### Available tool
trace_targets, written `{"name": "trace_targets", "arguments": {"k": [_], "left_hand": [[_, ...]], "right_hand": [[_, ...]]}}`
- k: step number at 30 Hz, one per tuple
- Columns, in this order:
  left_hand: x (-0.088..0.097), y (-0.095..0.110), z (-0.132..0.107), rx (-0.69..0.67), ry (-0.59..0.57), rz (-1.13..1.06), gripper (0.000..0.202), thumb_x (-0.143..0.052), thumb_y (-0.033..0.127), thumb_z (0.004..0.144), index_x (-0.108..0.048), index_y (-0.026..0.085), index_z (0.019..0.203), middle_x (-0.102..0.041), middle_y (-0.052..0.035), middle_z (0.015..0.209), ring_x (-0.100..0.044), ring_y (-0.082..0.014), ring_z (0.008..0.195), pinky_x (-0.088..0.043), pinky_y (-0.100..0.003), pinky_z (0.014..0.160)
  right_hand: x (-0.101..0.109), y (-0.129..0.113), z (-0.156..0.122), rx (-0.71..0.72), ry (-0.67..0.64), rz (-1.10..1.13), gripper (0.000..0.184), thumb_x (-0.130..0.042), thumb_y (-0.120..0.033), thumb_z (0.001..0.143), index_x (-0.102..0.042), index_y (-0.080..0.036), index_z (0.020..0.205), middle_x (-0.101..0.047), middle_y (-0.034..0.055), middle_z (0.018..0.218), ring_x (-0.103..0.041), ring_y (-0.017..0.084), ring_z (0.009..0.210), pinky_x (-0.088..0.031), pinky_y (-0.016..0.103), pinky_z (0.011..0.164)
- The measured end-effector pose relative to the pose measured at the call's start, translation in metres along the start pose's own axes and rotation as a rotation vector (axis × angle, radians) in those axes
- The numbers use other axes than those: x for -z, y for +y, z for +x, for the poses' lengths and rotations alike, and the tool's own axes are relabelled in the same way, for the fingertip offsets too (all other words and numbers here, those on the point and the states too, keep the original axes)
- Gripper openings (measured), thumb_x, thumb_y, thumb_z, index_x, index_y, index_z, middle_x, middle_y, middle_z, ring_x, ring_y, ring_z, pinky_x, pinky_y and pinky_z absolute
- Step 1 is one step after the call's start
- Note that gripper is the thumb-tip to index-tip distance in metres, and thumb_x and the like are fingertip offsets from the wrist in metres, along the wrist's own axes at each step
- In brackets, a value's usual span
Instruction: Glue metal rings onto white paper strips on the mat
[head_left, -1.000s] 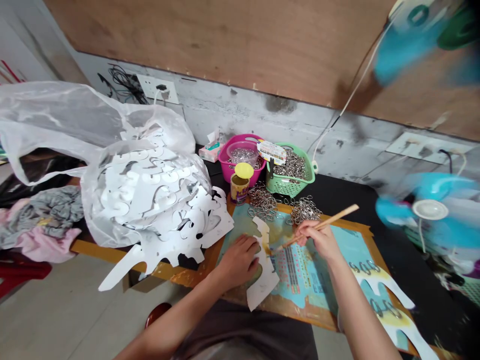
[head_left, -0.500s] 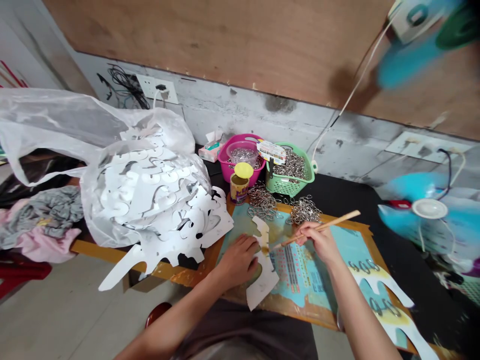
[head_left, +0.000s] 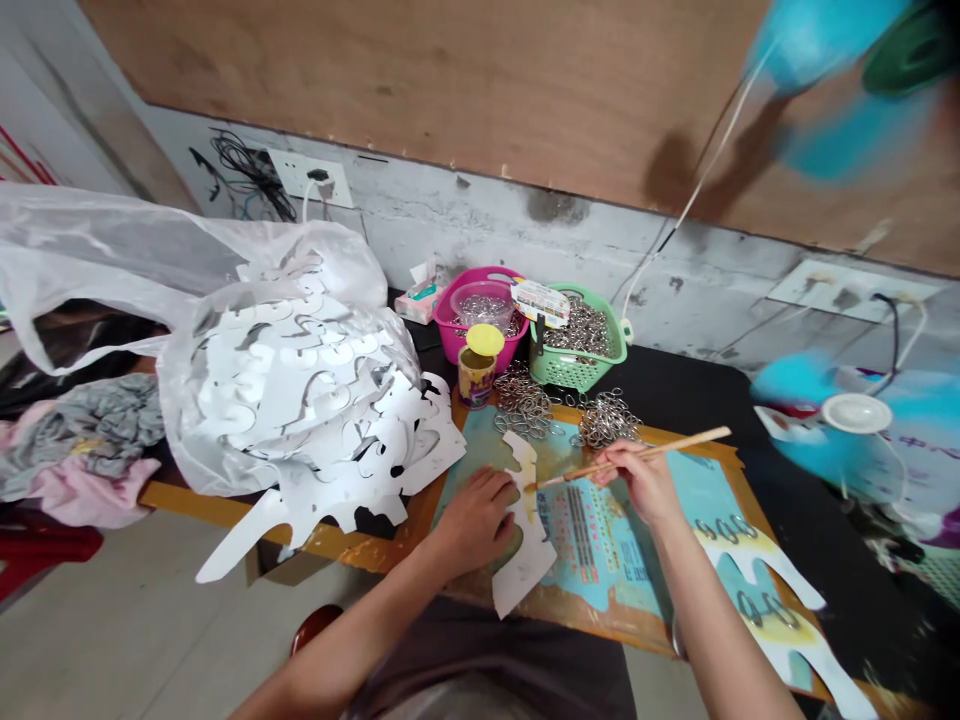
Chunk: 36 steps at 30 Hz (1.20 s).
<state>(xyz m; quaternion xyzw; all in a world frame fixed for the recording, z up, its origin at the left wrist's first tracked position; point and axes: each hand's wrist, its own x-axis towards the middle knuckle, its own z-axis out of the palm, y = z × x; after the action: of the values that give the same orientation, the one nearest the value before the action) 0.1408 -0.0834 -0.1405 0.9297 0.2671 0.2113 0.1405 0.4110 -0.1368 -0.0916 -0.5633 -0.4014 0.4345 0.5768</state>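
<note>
A white cut-out sheet (head_left: 525, 575) with curved notches lies on the work board, a yellowish smear near its middle. My left hand (head_left: 478, 515) rests palm down at its left edge, fingers laid out and fingertips touching it. In my right hand (head_left: 634, 475) is a slim brush with a wooden handle (head_left: 694, 437), pinched between the fingers. The brush's tip meets the cut-out's right edge by the smear. Behind it, loose metal rings (head_left: 606, 418) lie in two heaps beside an open tin (head_left: 476, 378) with a yellow lid.
A clear plastic bag (head_left: 176, 400) spills white cut-outs on the left. Pink (head_left: 450, 330) and green (head_left: 574, 372) baskets of metal rings stand at the back. On the right lie cut-outs bearing rings (head_left: 814, 655), near a blue-bladed fan (head_left: 859, 413). The board (head_left: 705, 490) has taped edges.
My right hand has moved the brush tip left, from just beside the cut-out onto its edge. My left hand and the cut-out stay in place.
</note>
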Motion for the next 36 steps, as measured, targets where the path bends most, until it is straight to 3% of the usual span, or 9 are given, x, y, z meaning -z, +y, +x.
{"name": "trace_targets", "arguments": {"k": [4,8,12,17,19,26,29,34,36], "left_hand": [[0.000,0.000,0.000,-0.004,-0.012,-0.002,0.028,-0.054,0.016,0.082,-0.060,0.017,0.109,-0.063,-0.0105,0.119,-0.059,-0.0270,0.111,-0.043,-0.046,0.112],[0.000,-0.001,0.000,-0.007,-0.016,-0.004,0.029,-0.055,0.016,0.083,-0.060,0.016,0.111,-0.063,-0.0108,0.119,-0.058,-0.0275,0.112,-0.041,-0.046,0.113],[-0.002,-0.001,-0.001,-0.004,-0.012,0.003,0.029,-0.055,0.016,0.082,-0.060,0.015,0.111,-0.063,-0.0114,0.119,-0.058,-0.0277,0.111,-0.041,-0.046,0.113],[0.001,-0.001,0.000,-0.002,-0.035,-0.015,0.027,-0.053,0.018,0.086,-0.060,0.016,0.112,-0.063,-0.0107,0.119,-0.058,-0.0271,0.113,-0.041,-0.046,0.113],[0.004,0.000,0.000,0.005,-0.058,-0.041,0.027,-0.051,0.023,0.090,-0.060,0.017,0.115,-0.063,-0.0105,0.121,-0.058,-0.0262,0.116,-0.039,-0.045,0.115],[0.011,-0.005,-0.011,0.009,-0.228,-0.072,0.103,-0.076,0.070,0.064,-0.042,0.016,0.144,-0.045,-0.0170,0.149,-0.040,-0.0365,0.140,-0.016,-0.058,0.123],[0.010,-0.006,-0.014,0.018,-0.265,-0.063,0.106,-0.071,0.076,0.066,-0.036,0.019,0.149,-0.042,-0.0154,0.153,-0.036,-0.0360,0.143,-0.006,-0.061,0.123],[0.010,-0.004,-0.014,0.046,-0.273,-0.027,0.106,-0.068,0.080,0.065,-0.036,0.023,0.149,-0.042,-0.0128,0.154,-0.028,-0.0371,0.147,0.007,-0.063,0.121],[0.011,-0.004,-0.013,0.049,-0.278,-0.013,0.106,-0.066,0.082,0.065,-0.036,0.023,0.149,-0.043,-0.0122,0.154,-0.026,-0.0381,0.148,0.009,-0.065,0.120]], "right_hand": [[0.001,0.002,-0.004,-0.092,-0.171,-0.009,0.011,-0.068,-0.025,0.067,-0.073,-0.017,0.060,-0.068,0.0036,0.054,-0.061,0.016,0.040,-0.050,0.024,0.039],[0.002,0.001,-0.007,0.008,0.003,0.014,0.011,-0.070,-0.028,0.071,-0.075,-0.019,0.067,-0.073,0.0031,0.064,-0.067,0.016,0.050,-0.056,0.024,0.049],[0.003,0.000,-0.013,-0.071,-0.227,-0.056,0.013,-0.069,-0.027,0.072,-0.075,-0.017,0.066,-0.071,0.0043,0.059,-0.065,0.017,0.046,-0.054,0.025,0.046],[0.001,0.001,-0.014,0.033,-0.010,-0.021,0.013,-0.070,-0.029,0.075,-0.075,-0.019,0.068,-0.072,0.0034,0.062,-0.067,0.017,0.052,-0.056,0.024,0.051],[0.000,0.002,-0.015,0.035,-0.031,-0.064,0.014,-0.071,-0.031,0.076,-0.076,-0.019,0.070,-0.072,0.0037,0.065,-0.068,0.017,0.055,-0.057,0.025,0.054],[0.005,0.000,-0.025,-0.051,-0.224,-0.080,0.014,-0.070,-0.029,0.075,-0.076,-0.018,0.068,-0.072,0.0043,0.063,-0.068,0.018,0.050,-0.055,0.025,0.049],[0.006,-0.001,-0.028,-0.081,-0.273,-0.019,0.013,-0.069,-0.025,0.071,-0.076,-0.017,0.064,-0.070,0.0042,0.057,-0.064,0.016,0.042,-0.051,0.023,0.043],[0.006,-0.002,-0.026,0.027,-0.019,0.039,0.011,-0.071,-0.027,0.072,-0.076,-0.019,0.067,-0.073,0.0037,0.065,-0.067,0.016,0.050,-0.055,0.023,0.050],[0.007,-0.001,-0.026,0.016,-0.041,-0.020,0.012,-0.072,-0.028,0.074,-0.077,-0.018,0.069,-0.073,0.0042,0.064,-0.069,0.017,0.054,-0.057,0.023,0.054]]}}
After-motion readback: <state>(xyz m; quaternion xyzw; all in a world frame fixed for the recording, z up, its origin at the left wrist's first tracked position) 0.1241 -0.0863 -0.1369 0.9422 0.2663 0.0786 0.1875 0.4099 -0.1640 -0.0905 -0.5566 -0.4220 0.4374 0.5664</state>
